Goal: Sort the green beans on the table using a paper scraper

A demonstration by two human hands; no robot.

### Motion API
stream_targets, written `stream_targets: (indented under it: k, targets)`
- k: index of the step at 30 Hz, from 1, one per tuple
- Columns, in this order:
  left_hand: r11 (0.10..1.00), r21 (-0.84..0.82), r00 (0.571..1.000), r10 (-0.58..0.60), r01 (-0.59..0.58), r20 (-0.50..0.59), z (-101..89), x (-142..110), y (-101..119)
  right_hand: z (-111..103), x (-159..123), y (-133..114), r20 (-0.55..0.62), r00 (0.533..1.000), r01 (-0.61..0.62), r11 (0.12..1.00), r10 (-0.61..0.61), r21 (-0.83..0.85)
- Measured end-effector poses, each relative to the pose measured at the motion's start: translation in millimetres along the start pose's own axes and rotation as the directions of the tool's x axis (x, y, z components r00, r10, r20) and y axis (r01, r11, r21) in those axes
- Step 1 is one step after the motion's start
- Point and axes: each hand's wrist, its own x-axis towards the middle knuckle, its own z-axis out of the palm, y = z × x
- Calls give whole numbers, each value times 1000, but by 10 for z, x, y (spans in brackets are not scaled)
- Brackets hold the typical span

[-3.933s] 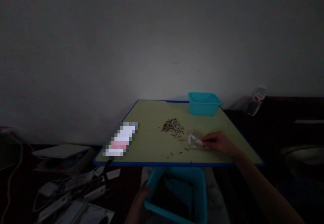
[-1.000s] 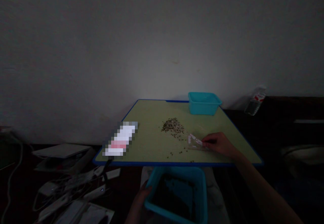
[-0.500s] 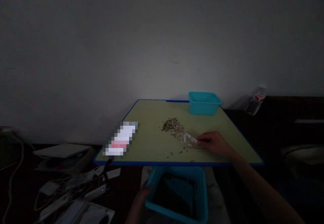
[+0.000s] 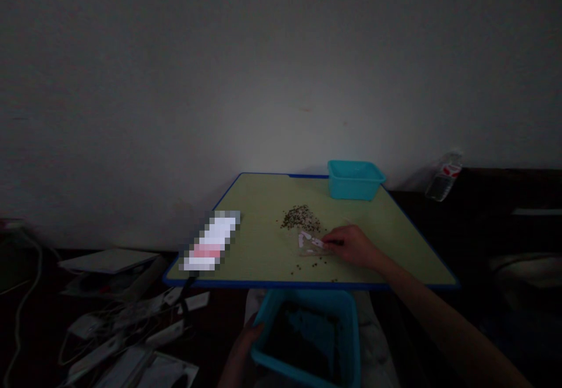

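Note:
My right hand [image 4: 351, 245] rests on the yellow-green table [image 4: 263, 247], fingers closed on a clear plastic piece with pale markings [image 4: 311, 243]. That piece lies flat just below a heap of small dark seeds [image 4: 299, 217]. A few loose seeds [image 4: 307, 265] lie scattered near the table's front edge. Below that edge my left hand [image 4: 243, 344] grips the left rim of a teal bin [image 4: 346, 341] with dark contents.
A smaller teal bin [image 4: 355, 178] stands at the table's far right corner. A blurred white and pink object [image 4: 211, 240] lies at the table's left edge. Papers and cables [image 4: 123, 329] cover the floor at left. A plastic bottle [image 4: 443, 182] stands at right by the wall.
My right hand has slid the clear plastic piece leftward across the table, toward the seed heap. The left hand and the lower bin have stayed put.

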Motion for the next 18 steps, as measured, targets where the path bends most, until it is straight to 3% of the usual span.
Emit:
stream_targets:
  k: [7, 13, 18]
  targets:
    - [999, -16, 999, 39, -38, 29, -115, 111, -118, -8, 162, 68, -30, 999, -29, 992, 26, -120]
    - [1000, -27, 1000, 3, -4, -22, -321, 349, -242, -14, 347, 174, -59, 996, -71, 974, 59, -216]
    - [1000, 21, 1000, -14, 14, 17, -429, 452, -212, -12, 462, 216, -95, 990, -121, 966, 102, -227]
